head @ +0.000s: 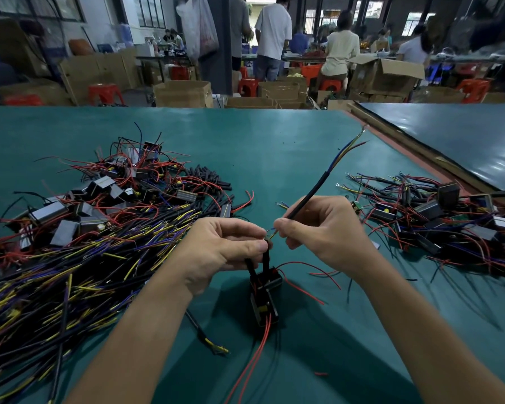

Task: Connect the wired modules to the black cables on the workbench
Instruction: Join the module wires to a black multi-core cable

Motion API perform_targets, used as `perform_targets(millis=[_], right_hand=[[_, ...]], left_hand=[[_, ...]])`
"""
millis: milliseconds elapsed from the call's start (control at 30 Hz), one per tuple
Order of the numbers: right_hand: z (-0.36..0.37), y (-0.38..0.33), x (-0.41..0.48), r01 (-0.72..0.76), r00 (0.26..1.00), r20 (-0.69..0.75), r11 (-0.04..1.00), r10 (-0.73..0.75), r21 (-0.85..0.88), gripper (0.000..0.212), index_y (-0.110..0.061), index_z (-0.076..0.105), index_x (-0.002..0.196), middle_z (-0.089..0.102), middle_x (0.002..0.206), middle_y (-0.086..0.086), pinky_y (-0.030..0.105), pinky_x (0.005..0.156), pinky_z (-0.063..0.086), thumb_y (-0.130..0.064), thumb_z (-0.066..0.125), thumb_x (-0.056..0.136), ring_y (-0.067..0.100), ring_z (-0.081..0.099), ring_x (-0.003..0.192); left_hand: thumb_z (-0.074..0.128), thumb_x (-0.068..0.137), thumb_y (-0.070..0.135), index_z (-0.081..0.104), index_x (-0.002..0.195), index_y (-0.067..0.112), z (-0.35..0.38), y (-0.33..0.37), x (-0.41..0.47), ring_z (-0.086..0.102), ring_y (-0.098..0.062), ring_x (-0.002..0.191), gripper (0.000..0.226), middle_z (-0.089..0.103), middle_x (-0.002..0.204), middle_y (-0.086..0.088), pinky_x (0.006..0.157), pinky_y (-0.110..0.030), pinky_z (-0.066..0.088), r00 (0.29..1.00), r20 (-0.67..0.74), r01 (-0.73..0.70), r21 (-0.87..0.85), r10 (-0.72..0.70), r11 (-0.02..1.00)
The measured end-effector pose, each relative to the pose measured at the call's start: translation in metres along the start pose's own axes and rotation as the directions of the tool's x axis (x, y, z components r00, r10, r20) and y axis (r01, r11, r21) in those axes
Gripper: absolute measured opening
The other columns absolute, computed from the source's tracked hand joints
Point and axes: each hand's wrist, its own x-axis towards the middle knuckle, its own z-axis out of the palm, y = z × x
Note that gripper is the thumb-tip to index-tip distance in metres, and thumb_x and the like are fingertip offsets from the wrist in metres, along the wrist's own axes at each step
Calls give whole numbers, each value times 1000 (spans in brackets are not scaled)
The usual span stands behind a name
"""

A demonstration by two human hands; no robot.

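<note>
Head view shows you in the middle of one join. Your left hand (pixel 225 246) pinches the black leads (pixel 265 259) that rise from a module (pixel 265 290). The module sits just under that hand, near the middle of the green bench (pixel 274 147) (I cannot tell if it rests on the bench or hangs). Your right hand (pixel 318 225) is curled round a black cable (pixel 312 191) and holds its thin wire ends right by your left fingertips. The ends look close but not yet joined, I think. Next you need a small, steady push to bring each wire to its match, with both pinches tight. More cables lie in the pile (pixel 70 272) on your left.
</note>
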Motion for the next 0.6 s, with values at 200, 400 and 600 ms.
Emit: perform_targets(millis=[200,400,600], right_hand=[[0,-2,-1,-10,1000,21,1000,9,22,13,-7,71,71,70,64,13,49,60,56,-11,78,82,24,65,54],[0,-4,-1,20,999,30,999,-21,31,12,-8,71,72,70,65,13,45,58,56,-11,77,82,23,65,54],[0,-1,0,23,1000,20,999,-24,31,13,-11,71,71,71,64,8,41,54,56,-15,76,83,20,65,52]], left_hand=[[77,65,5,76,74,9,2,-4,1,70,-20,61,11,72,77,-18,61,-29,59,1000,-8,-4,37,4,999],[75,73,-2,76,68,10,5,-5,2,66,-15,55,13,69,63,-10,59,-26,58,998,-20,-62,64,63,996],[76,74,-6,74,65,12,10,-10,6,61,-18,55,20,69,60,-9,60,-30,53,962,-89,-237,183,257,954]])
